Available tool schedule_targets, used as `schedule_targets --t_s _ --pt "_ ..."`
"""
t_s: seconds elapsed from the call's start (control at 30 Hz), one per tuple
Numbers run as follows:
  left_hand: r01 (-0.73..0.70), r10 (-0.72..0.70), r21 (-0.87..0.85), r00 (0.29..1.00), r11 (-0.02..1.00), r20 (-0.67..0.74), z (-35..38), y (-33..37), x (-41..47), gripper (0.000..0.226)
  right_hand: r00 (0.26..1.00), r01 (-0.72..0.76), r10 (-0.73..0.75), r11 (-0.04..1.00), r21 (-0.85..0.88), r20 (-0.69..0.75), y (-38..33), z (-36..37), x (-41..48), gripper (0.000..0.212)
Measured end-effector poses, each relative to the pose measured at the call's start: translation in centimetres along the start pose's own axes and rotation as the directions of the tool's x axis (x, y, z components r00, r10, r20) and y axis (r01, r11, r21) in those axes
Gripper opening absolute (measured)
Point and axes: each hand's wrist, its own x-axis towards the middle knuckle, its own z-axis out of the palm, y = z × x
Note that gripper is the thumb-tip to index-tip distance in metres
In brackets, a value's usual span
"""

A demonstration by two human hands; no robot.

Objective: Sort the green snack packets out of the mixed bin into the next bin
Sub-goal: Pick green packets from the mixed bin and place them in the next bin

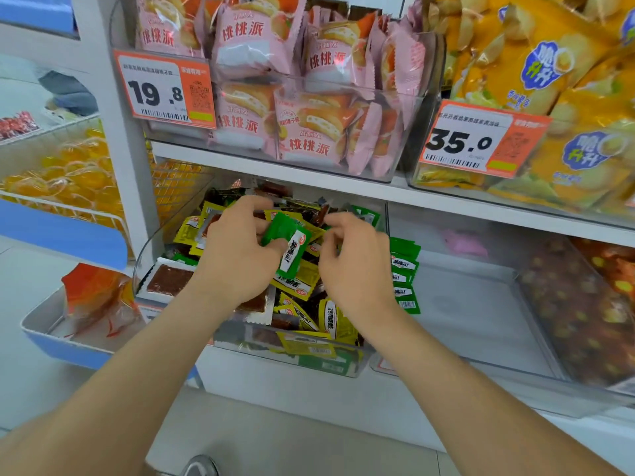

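Observation:
A clear mixed bin (240,341) on the lower shelf holds several yellow, green and dark red snack packets. My left hand (237,255) hovers over the bin's middle, pinching a green snack packet (287,243) with a white label between thumb and fingers. Just to the right, my right hand (354,266) has its fingers curled over the pile; whether it grips a packet is hidden. A stack of green packets (405,276) lies at the left end of the neighbouring clear bin (481,321), right beside my right hand.
Above, a shelf edge (309,173) carries bins of pink cake packs (292,80) and yellow chip bags (549,80) with price tags. Dark red snacks (577,310) fill the far right bin. A blue-edged tray (68,331) with orange packs juts out at the left.

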Motion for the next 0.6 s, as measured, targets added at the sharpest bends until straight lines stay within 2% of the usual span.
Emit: schedule_targets --t_s 0.1,0.17,0.23,0.33,0.4,0.53,0.6 --pt "-0.009 0.007 0.136 1.0 0.991 0.011 0.4 -0.2 0.7 0.052 0.998 -0.022 0.025 0.998 -0.051 0.056 0.7 1.1 3.1 0.034" --pt "-0.018 0.013 0.194 0.999 0.981 0.029 0.8 -0.4 1.0 0.051 0.983 -0.025 0.063 0.976 -0.215 0.17 1.3 2.2 5.0 0.042" --pt "-0.018 0.009 0.201 0.999 0.979 0.047 1.0 -0.6 1.3 0.05 0.948 -0.046 0.16 0.925 -0.377 0.275 2.0 2.6 6.3 0.062" --pt "-0.037 0.023 0.197 0.997 0.98 0.072 1.1 -0.9 1.6 0.046 0.864 -0.115 0.251 0.942 -0.316 0.437 2.5 2.4 7.7 0.083" --pt "-0.056 0.04 0.202 0.996 0.978 0.079 1.0 -1.0 1.7 0.044 0.826 -0.119 0.287 0.93 -0.346 0.485 2.5 2.3 8.3 0.093" --pt "-0.065 0.043 0.229 0.994 0.971 0.099 1.2 -1.1 1.7 0.045 0.756 -0.122 0.373 0.888 -0.444 0.538 2.1 2.6 8.5 0.081" --pt "-0.073 0.052 0.257 0.995 0.964 0.091 1.3 -1.2 1.6 0.047 0.73 -0.119 0.357 0.906 -0.406 0.583 2.1 2.7 8.4 0.084"
